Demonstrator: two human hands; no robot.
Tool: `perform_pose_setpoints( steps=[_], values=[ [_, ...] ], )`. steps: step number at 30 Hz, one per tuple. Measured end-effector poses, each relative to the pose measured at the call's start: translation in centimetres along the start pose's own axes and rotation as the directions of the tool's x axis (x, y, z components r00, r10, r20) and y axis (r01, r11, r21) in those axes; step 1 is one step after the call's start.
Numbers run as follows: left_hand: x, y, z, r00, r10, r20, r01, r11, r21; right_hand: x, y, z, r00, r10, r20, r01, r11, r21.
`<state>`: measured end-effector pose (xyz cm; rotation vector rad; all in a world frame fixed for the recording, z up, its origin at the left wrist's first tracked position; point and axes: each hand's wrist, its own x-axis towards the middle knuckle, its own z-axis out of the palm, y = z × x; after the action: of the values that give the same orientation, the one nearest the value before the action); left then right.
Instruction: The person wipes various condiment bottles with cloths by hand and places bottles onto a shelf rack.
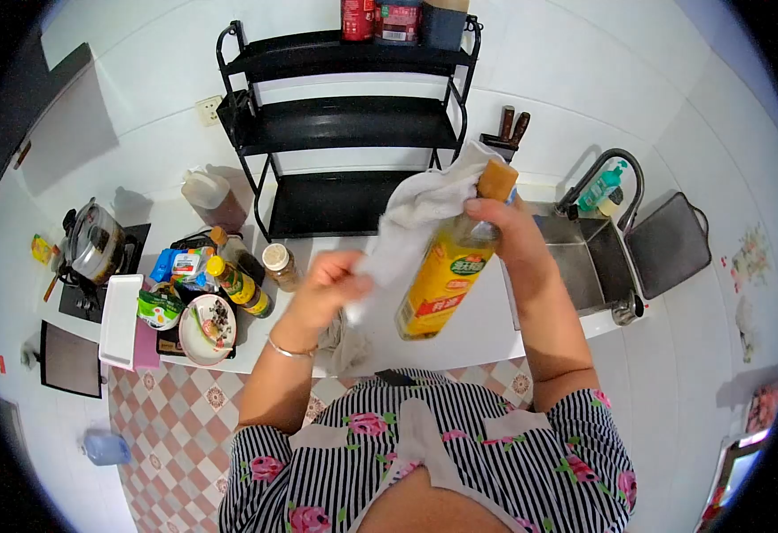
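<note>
My right hand [509, 233] is wrapped round the neck of a bottle [447, 280] with a yellow and red label and an orange-brown cap. The bottle hangs tilted above the counter, its base toward the lower left. A white cloth [429, 200] drapes from beside the cap down to the left. My left hand [331, 289], with a bracelet at the wrist, has its fingers closed at the cloth's lower left end, which is blurred. Below that hand a greyish cloth [346, 348] lies at the counter's front edge.
A black three-tier rack [345, 124] stands at the back with containers on top. On the left are bottles, a jar [280, 266], a bowl [195, 342], a white bin [121, 320] and a pot [96, 242] on the stove. The sink [575, 262] is at right, knives [513, 126] behind.
</note>
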<state>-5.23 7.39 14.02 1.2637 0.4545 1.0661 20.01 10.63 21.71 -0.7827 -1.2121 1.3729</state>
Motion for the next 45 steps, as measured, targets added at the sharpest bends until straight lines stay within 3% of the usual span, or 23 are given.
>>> perform_pose_setpoints(
  steps=[1,3,5,7,8,11,13,14,16,19,22,26,28,30,32,33,35,38,40,41,42,43,45],
  values=[
    [0.0,0.2,0.9,0.997,-0.024,0.067,0.017,0.994,0.108,0.2,0.8,-0.1,1.000,-0.026,0.014,0.026,0.999,-0.030],
    [1.3,-0.3,3.9,0.968,0.201,0.151,-0.234,0.940,0.248,0.2,2.1,0.5,0.994,-0.107,0.022,0.109,0.990,-0.089],
    [2.4,-1.0,5.7,0.921,0.371,0.119,-0.381,0.798,0.467,0.1,3.0,1.6,0.974,-0.227,0.008,0.226,0.962,-0.152],
    [3.1,-2.1,5.9,0.846,0.532,-0.020,-0.338,0.565,0.752,-0.6,3.1,2.5,0.974,-0.208,-0.089,0.199,0.975,-0.103],
    [3.3,-2.5,5.6,0.839,0.533,-0.107,-0.235,0.532,0.814,-1.0,3.2,2.8,0.964,-0.241,-0.113,0.228,0.967,-0.112],
    [4.3,-1.1,5.3,0.663,0.739,0.120,-0.400,0.215,0.891,-1.4,2.4,3.6,0.965,-0.195,-0.174,0.183,0.979,-0.086],
    [5.0,-1.0,5.9,0.563,0.813,0.149,-0.444,0.145,0.884,-1.5,2.5,3.8,0.959,-0.125,-0.254,0.119,0.992,-0.039],
    [5.2,-1.8,5.8,0.704,0.703,0.105,-0.418,0.290,0.861,-1.3,2.5,3.9,0.949,-0.153,-0.277,0.153,0.988,-0.020],
    [5.1,-3.1,5.8,0.836,0.542,0.085,-0.345,0.399,0.850,-1.3,2.4,4.2,0.924,-0.202,-0.325,0.220,0.975,0.017],
    [4.7,-3.5,6.1,0.868,0.488,0.088,-0.284,0.343,0.896,-1.7,2.7,4.2,0.900,-0.231,-0.368,0.223,0.973,-0.065],
    [4.0,-3.7,6.3,0.889,0.454,0.068,-0.251,0.356,0.900,-2.5,3.4,4.0,0.915,-0.334,-0.224,0.304,0.939,-0.158],
    [3.4,-6.4,4.3,0.912,0.403,0.078,-0.250,0.394,0.884,-2.9,3.6,3.4,0.929,-0.317,-0.189,0.259,0.925,-0.278],
    [3.4,-5.3,4.5,0.948,0.316,0.022,-0.210,0.573,0.792,-2.7,3.3,2.9,0.953,-0.260,-0.157,0.234,0.958,-0.165],
    [3.3,-4.2,3.8,0.988,0.154,0.025,-0.144,0.834,0.533,-2.4,2.7,2.7,0.975,-0.194,-0.105,0.189,0.980,-0.055],
    [2.7,-6.1,2.6,0.996,0.022,0.081,-0.040,0.973,0.229,-2.4,2.0,2.8,0.992,-0.119,-0.034,0.121,0.991,0.055],
    [2.3,-7.3,2.3,0.991,-0.030,0.128,0.021,0.997,0.070,-2.2,2.0,2.3,0.995,-0.090,0.032,0.089,0.996,0.005],
    [1.6,-4.9,4.6,0.992,-0.078,0.101,0.064,0.988,0.138,-1.4,2.4,1.1,0.986,-0.025,0.162,0.042,0.994,-0.099],
    [2.6,-5.8,3.0,0.955,0.071,0.289,-0.170,0.926,0.336,-0.8,2.7,0.7,0.979,-0.016,0.204,0.020,1.000,-0.018],
    [2.8,-4.7,3.4,0.946,0.089,0.312,-0.163,0.961,0.222,0.0,3.0,-0.2,0.967,-0.067,0.245,0.061,0.998,0.034],
    [2.2,-3.9,4.3,0.970,0.017,0.242,-0.025,0.999,0.031,0.6,3.1,-0.6,0.959,-0.094,0.266,0.081,0.995,0.061],
    [2.1,-3.5,4.6,0.983,-0.037,0.178,0.046,0.998,-0.047,1.5,3.3,-1.1,0.954,-0.171,0.245,0.194,0.978,-0.072],
    [1.9,-3.1,4.9,0.990,-0.091,0.112,0.105,0.986,-0.133,1.7,2.7,-1.7,0.985,-0.110,0.131,0.132,0.975,-0.177],
    [2.0,-3.3,4.3,0.992,-0.116,-0.049,0.113,0.992,-0.056,1.7,1.2,-2.7,0.994,-0.022,-0.109,-0.019,0.932,-0.361]
  ],
)
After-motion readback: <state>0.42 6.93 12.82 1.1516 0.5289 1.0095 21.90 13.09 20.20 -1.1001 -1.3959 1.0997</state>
